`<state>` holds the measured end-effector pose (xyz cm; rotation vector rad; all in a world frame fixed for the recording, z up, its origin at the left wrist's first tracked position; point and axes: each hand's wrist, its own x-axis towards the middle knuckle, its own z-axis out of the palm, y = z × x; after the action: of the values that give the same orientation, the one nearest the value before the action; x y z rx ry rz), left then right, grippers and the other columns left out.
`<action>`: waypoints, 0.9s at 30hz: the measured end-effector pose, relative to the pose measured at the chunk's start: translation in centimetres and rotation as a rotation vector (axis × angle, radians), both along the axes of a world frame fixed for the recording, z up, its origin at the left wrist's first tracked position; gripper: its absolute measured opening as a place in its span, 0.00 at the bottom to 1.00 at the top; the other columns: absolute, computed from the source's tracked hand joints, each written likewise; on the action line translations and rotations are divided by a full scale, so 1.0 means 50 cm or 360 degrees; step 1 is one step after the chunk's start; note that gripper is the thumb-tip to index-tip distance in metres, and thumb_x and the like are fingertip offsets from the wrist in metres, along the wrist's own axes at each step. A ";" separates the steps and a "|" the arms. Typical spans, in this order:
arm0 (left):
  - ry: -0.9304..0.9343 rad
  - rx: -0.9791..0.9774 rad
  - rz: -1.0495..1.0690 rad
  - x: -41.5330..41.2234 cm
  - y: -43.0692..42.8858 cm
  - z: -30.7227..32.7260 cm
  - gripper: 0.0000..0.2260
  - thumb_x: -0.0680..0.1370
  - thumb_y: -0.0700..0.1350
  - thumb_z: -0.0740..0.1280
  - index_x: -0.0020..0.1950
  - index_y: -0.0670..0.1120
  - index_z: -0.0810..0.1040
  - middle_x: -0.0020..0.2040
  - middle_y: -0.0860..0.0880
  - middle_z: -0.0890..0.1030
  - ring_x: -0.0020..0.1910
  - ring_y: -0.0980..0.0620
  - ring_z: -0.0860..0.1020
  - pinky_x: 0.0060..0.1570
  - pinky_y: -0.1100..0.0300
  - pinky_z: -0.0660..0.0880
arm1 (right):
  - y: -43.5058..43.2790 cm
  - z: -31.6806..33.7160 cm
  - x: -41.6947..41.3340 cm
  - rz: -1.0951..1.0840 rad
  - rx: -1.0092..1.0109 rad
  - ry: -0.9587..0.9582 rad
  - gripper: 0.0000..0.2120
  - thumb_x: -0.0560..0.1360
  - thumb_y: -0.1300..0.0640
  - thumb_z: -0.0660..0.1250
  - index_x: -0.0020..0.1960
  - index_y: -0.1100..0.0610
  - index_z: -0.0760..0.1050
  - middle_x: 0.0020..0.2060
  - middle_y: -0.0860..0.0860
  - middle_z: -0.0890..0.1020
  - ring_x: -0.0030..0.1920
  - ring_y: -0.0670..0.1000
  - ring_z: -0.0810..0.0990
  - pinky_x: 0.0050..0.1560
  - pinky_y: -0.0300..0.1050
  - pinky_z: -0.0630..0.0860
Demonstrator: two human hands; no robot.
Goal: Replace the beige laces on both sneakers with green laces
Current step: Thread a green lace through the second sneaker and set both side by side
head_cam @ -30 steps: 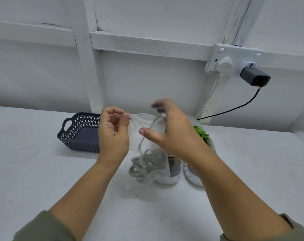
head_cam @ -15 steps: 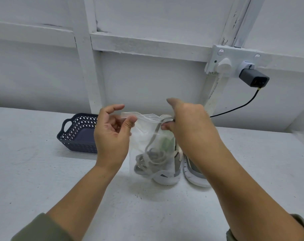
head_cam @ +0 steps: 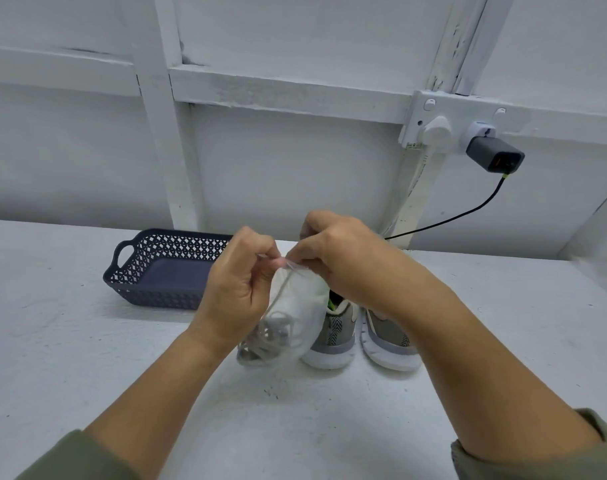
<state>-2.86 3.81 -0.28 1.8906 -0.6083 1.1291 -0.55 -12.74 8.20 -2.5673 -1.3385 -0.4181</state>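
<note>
Nearest the camera, two olive-green sleeves (head_cam: 70, 459) are seen at the bottom edge, with bare forearms reaching up from them toward the middle. The left hand (head_cam: 238, 289) is curled, its thumb and forefinger pinched on the top edge of a clear plastic bag (head_cam: 297, 317). The right hand (head_cam: 343, 252) is pinched on that same edge just beside it, so the mouth of the bag is held between both hands, pressed close together. The bag is hung below the hands, and the beige laces (head_cam: 267, 339) are bunched in its bottom, under the left hand, with one strand running up toward the pinch. Whether the bag touches the white table (head_cam: 87, 358) cannot be told. Just beyond the bag, under the right wrist, the two sneakers (head_cam: 333, 337) are stood side by side on the table, heels toward the camera; a strip of green (head_cam: 331, 301) is glimpsed in the left one. Left of the left hand and farther back, a dark blue lattice basket (head_cam: 160, 268) is set. Behind everything, a wall socket (head_cam: 433, 123) is mounted above the right hand, with a grey charger (head_cam: 494, 155) plugged in.
</note>
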 end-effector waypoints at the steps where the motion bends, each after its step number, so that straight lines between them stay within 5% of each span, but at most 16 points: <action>1: 0.0000 -0.0029 -0.0012 0.001 -0.003 -0.002 0.07 0.83 0.48 0.58 0.48 0.47 0.69 0.40 0.53 0.71 0.36 0.53 0.71 0.38 0.63 0.68 | 0.004 0.002 -0.004 0.0023 0.0122 0.0067 0.06 0.73 0.62 0.70 0.46 0.54 0.84 0.39 0.52 0.77 0.36 0.54 0.77 0.32 0.44 0.72; 5: 0.0063 -0.0269 -0.0090 -0.003 -0.021 -0.008 0.04 0.82 0.46 0.59 0.49 0.48 0.68 0.41 0.57 0.72 0.38 0.54 0.75 0.39 0.60 0.72 | 0.020 -0.017 -0.023 -0.0158 0.0626 0.0686 0.07 0.72 0.64 0.71 0.46 0.53 0.78 0.30 0.44 0.80 0.32 0.43 0.77 0.34 0.34 0.71; 8: 0.0174 -0.0378 -0.0097 -0.011 -0.029 -0.013 0.02 0.80 0.44 0.61 0.49 0.48 0.69 0.40 0.54 0.74 0.36 0.52 0.73 0.37 0.60 0.72 | 0.008 -0.004 -0.041 -0.0178 0.0451 0.1242 0.06 0.78 0.64 0.58 0.52 0.55 0.68 0.22 0.42 0.73 0.24 0.42 0.69 0.29 0.35 0.66; 10: 0.0228 -0.0429 -0.0102 -0.009 -0.026 -0.012 0.02 0.79 0.46 0.63 0.49 0.50 0.70 0.39 0.53 0.76 0.35 0.48 0.75 0.36 0.56 0.73 | -0.002 0.014 -0.045 -0.0179 0.0510 0.1591 0.03 0.81 0.60 0.54 0.52 0.56 0.66 0.25 0.41 0.77 0.25 0.38 0.72 0.30 0.33 0.66; 12: 0.0266 -0.0510 -0.0192 -0.003 -0.017 -0.003 0.05 0.78 0.50 0.67 0.51 0.54 0.73 0.39 0.54 0.80 0.36 0.49 0.78 0.37 0.54 0.75 | -0.007 0.018 -0.036 -0.0187 0.0568 0.1430 0.09 0.81 0.49 0.57 0.51 0.55 0.69 0.33 0.46 0.84 0.31 0.38 0.78 0.36 0.36 0.69; 16: 0.0499 -0.0668 -0.0413 0.001 -0.007 0.027 0.17 0.73 0.46 0.73 0.59 0.54 0.72 0.39 0.49 0.85 0.40 0.48 0.83 0.46 0.50 0.79 | -0.014 -0.005 -0.003 -0.0326 0.0553 0.0299 0.19 0.70 0.35 0.68 0.52 0.47 0.73 0.44 0.41 0.80 0.43 0.39 0.76 0.43 0.40 0.73; 18: 0.0593 -0.0686 -0.0490 0.003 -0.007 0.037 0.22 0.73 0.43 0.74 0.63 0.54 0.70 0.39 0.48 0.85 0.41 0.48 0.83 0.48 0.53 0.79 | -0.015 -0.012 0.005 -0.0391 0.0351 0.0331 0.22 0.70 0.34 0.65 0.58 0.46 0.74 0.51 0.43 0.78 0.52 0.42 0.74 0.50 0.42 0.71; 20: 0.0711 -0.0754 -0.0493 0.010 0.002 0.037 0.25 0.72 0.50 0.73 0.65 0.55 0.67 0.41 0.51 0.85 0.41 0.53 0.82 0.45 0.61 0.78 | -0.014 -0.019 0.012 -0.0473 0.0310 0.0593 0.14 0.75 0.39 0.64 0.51 0.48 0.79 0.42 0.48 0.81 0.43 0.46 0.76 0.43 0.42 0.71; 23: 0.1054 -0.0614 -0.0284 0.017 0.031 0.026 0.30 0.67 0.69 0.69 0.63 0.57 0.67 0.47 0.54 0.83 0.48 0.55 0.80 0.49 0.62 0.76 | -0.020 -0.031 0.028 -0.0626 0.0756 0.0649 0.11 0.79 0.48 0.64 0.42 0.53 0.78 0.29 0.48 0.77 0.31 0.46 0.73 0.33 0.41 0.68; 27: 0.1439 -0.0042 -0.0208 0.002 0.069 0.016 0.25 0.65 0.69 0.70 0.54 0.53 0.79 0.50 0.56 0.84 0.51 0.56 0.82 0.53 0.54 0.77 | -0.032 -0.038 0.041 -0.0846 0.1335 0.0530 0.12 0.80 0.49 0.62 0.40 0.53 0.74 0.28 0.44 0.74 0.29 0.41 0.70 0.29 0.36 0.65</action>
<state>-2.75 7.27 0.52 2.0437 -0.1868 0.1240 1.48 -14.35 6.30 -2.0755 -0.2402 -0.4729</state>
